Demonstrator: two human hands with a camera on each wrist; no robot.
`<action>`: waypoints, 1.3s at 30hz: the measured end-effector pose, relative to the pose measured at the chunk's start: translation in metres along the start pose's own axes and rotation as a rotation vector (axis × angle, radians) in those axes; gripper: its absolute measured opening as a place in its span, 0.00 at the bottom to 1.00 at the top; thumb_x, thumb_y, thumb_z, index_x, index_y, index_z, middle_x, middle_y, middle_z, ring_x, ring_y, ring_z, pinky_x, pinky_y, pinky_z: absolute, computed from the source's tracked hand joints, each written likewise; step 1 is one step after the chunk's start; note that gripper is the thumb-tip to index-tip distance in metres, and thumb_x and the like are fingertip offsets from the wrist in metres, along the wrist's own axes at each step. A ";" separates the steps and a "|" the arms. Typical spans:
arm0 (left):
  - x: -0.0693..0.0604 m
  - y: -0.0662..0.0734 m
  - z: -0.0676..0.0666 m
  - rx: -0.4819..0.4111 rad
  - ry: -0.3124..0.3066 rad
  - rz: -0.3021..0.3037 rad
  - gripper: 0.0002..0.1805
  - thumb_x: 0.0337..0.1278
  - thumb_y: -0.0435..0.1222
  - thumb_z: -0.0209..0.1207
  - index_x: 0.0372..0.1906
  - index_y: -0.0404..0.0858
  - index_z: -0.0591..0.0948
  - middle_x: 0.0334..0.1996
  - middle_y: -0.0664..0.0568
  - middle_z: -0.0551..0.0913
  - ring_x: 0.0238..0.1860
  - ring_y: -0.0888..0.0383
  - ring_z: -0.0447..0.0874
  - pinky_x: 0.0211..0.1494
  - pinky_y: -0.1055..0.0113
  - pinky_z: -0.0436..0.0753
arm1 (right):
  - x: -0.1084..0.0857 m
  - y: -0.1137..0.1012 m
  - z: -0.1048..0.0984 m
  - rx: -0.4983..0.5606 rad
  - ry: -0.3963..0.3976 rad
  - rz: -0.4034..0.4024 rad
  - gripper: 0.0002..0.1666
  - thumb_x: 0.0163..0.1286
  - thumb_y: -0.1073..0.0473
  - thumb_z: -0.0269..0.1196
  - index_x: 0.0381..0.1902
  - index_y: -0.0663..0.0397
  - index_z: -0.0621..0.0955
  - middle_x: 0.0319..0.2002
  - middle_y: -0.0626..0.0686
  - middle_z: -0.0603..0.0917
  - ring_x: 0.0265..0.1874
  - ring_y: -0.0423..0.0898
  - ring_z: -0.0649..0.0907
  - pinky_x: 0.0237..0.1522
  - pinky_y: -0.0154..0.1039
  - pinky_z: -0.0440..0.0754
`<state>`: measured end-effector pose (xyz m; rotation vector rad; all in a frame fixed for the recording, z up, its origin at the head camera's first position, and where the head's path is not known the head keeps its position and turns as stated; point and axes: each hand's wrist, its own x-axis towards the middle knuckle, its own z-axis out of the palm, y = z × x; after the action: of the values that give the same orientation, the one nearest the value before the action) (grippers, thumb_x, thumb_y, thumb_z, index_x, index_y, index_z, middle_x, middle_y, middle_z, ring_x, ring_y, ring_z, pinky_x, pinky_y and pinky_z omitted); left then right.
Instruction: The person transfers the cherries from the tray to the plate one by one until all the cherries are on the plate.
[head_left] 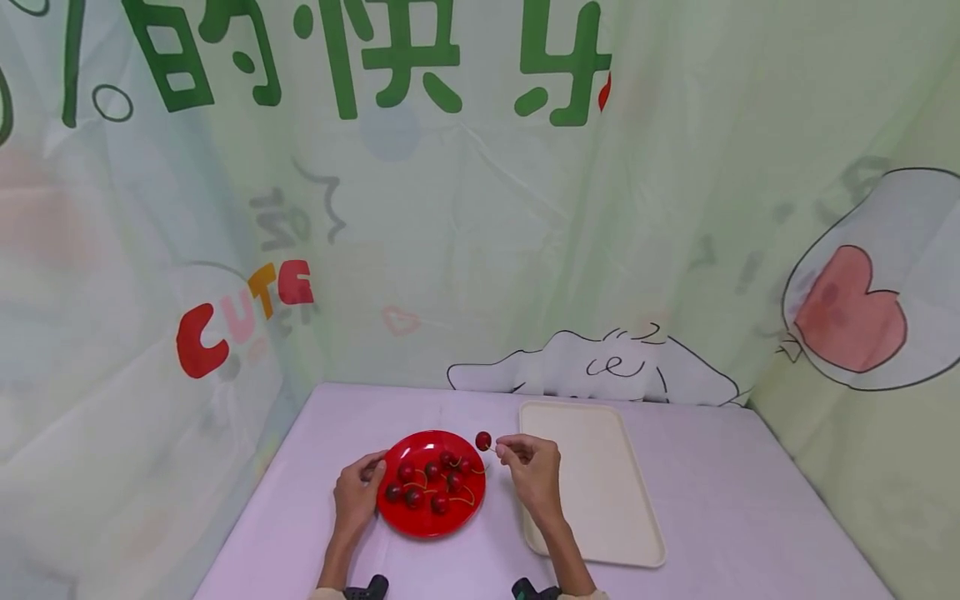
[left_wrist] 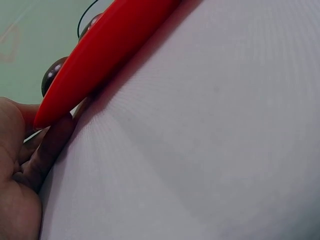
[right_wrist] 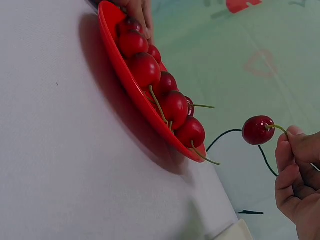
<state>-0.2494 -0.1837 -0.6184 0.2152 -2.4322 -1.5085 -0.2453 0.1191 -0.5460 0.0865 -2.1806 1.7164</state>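
A round red plate (head_left: 468, 518) bears several dark red cherries (head_left: 414, 497) with green stems. At its left rim my left hand (head_left: 357, 493) grips the edge, thumb above and fingers beneath, as the left wrist view shows with the plate's underside (left_wrist: 115, 45). To the right of the plate, my right hand (head_left: 536, 475) pinches one cherry (right_wrist: 258, 130) by its stem between thumb and fingertips. That cherry hangs in the air, apart from the plate and just beyond its upper right rim in the head view.
A cream rectangular tray (head_left: 600, 483) lies on the table right of the plate, partly behind my right hand and forearm. The pale lilac table (head_left: 720, 500) meets a printed curtain (head_left: 480, 250) at the back and sides.
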 end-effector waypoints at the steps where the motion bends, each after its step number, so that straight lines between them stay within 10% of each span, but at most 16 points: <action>1: 0.000 0.000 0.000 -0.002 0.000 0.001 0.15 0.81 0.35 0.61 0.63 0.39 0.89 0.53 0.42 0.93 0.46 0.55 0.87 0.45 0.79 0.81 | 0.000 0.000 0.002 0.000 -0.002 0.000 0.04 0.68 0.70 0.75 0.40 0.62 0.93 0.32 0.56 0.94 0.32 0.66 0.89 0.33 0.29 0.84; 7: 0.002 0.000 0.001 0.020 0.018 0.019 0.14 0.80 0.35 0.62 0.62 0.40 0.90 0.50 0.44 0.94 0.42 0.60 0.86 0.47 0.73 0.79 | 0.001 -0.004 0.012 0.006 -0.012 -0.020 0.04 0.68 0.70 0.75 0.40 0.62 0.94 0.33 0.58 0.94 0.27 0.51 0.89 0.34 0.28 0.85; 15: 0.003 0.001 0.002 0.014 0.023 0.023 0.14 0.80 0.34 0.62 0.61 0.39 0.90 0.49 0.44 0.93 0.42 0.61 0.85 0.48 0.72 0.79 | 0.002 -0.005 0.022 0.043 -0.018 -0.013 0.04 0.68 0.70 0.75 0.40 0.60 0.94 0.34 0.59 0.94 0.31 0.64 0.89 0.35 0.28 0.85; 39: 0.003 0.000 0.000 0.005 0.004 0.001 0.15 0.81 0.35 0.61 0.62 0.40 0.89 0.50 0.45 0.93 0.44 0.58 0.86 0.44 0.75 0.80 | 0.010 -0.002 0.053 0.026 -0.131 0.023 0.03 0.70 0.68 0.74 0.39 0.64 0.93 0.31 0.57 0.93 0.28 0.40 0.84 0.35 0.28 0.85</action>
<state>-0.2520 -0.1842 -0.6186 0.2170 -2.4332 -1.5000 -0.2670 0.0702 -0.5514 0.1867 -2.2602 1.7985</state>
